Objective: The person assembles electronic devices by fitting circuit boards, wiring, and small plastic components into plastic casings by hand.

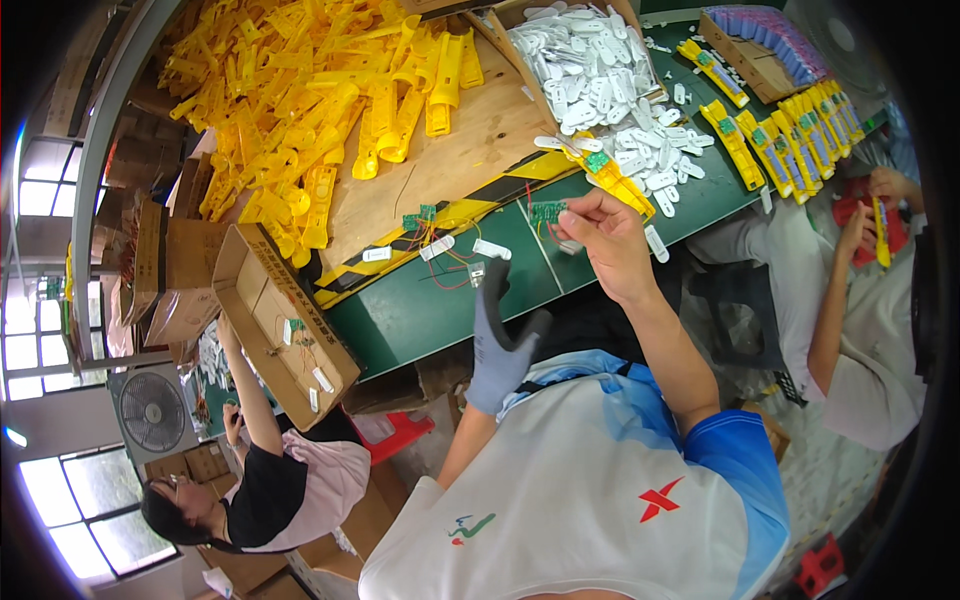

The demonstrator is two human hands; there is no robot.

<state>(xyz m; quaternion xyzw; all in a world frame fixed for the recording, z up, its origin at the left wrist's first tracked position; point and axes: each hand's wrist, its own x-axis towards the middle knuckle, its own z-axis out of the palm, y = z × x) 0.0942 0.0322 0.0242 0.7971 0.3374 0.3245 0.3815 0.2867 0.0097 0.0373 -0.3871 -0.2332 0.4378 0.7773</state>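
Note:
My right hand (607, 240), bare, pinches a small green circuit board (548, 212) with thin wires above the green tabletop. My left hand (500, 340), in a grey glove, is near the table's front edge, thumb and fingers apart. By its fingertips is a small metallic piece (477, 272) with red wires; whether they touch I cannot tell. Further left, more green boards (420, 217) with wires lie on the striped edge. White oblong pieces (491, 249) are beside them. Just beyond my right hand a yellow shell (612, 180) holds a green board.
Yellow shells (300, 90) are heaped on a wooden board. A carton (520, 60) of white pieces spills onto the table (420, 335). Filled yellow shells (790, 150) line the right side. An open carton (285, 330) stands at left. Co-workers (290, 480) sit at both sides.

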